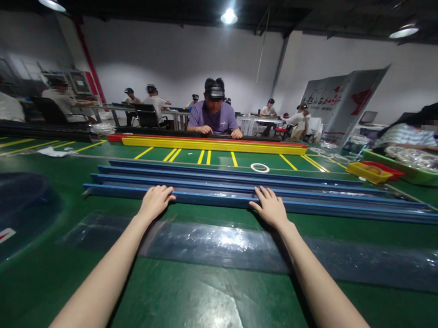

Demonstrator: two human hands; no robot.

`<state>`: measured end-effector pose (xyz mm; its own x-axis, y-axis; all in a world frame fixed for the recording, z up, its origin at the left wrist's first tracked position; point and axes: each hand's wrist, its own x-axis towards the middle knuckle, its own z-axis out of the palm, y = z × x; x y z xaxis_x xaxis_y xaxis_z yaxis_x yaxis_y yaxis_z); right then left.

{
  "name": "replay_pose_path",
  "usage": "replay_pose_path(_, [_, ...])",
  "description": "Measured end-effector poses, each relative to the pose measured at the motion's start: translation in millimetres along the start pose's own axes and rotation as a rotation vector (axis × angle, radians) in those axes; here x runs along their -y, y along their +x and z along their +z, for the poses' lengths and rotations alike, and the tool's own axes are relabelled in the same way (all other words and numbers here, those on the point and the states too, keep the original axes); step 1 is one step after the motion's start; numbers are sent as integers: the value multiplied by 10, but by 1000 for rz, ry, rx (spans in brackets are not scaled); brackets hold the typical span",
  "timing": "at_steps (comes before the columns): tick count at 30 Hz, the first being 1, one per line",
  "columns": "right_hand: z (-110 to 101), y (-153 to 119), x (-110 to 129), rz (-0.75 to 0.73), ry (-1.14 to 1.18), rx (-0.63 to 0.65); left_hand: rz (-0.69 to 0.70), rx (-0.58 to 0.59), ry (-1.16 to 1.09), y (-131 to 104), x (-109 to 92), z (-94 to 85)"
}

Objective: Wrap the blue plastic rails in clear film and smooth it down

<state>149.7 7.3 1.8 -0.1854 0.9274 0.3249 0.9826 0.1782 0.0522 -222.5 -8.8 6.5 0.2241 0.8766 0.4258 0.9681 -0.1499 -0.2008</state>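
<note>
Several long blue strips (212,199) lie side by side across the green table (179,301). On the left part of the nearest one rests my left hand (157,199), its fingers over the strip's top edge. Farther right, my right hand (270,206) touches the same strip with its fingers spread. Between my forearms, closer to me, a long clear plastic sheet (217,244) lies flat and reflects the light.
Beyond the strips are a white ring (259,168) and yellow (212,146) and red bars. A yellow tray (368,172) and a green bin (421,173) stand at the right. Clear film (13,209) lies left. A person in purple (213,116) sits opposite.
</note>
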Motion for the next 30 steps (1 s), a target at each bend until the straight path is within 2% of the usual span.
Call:
replay_pose_path(5, [-7,-11,40,5,-27,-24,54,18,23,7,68,20])
replay_pose_path(16, [3,103,299,-70,13,-21,34,49,83,-71,380,25])
replay_pose_path(23, [13,210,268,-62,51,19,19,83,111,-21,368,4])
replay_pose_path(30, [48,278,300,-52,61,-21,10,99,103,27,366,34])
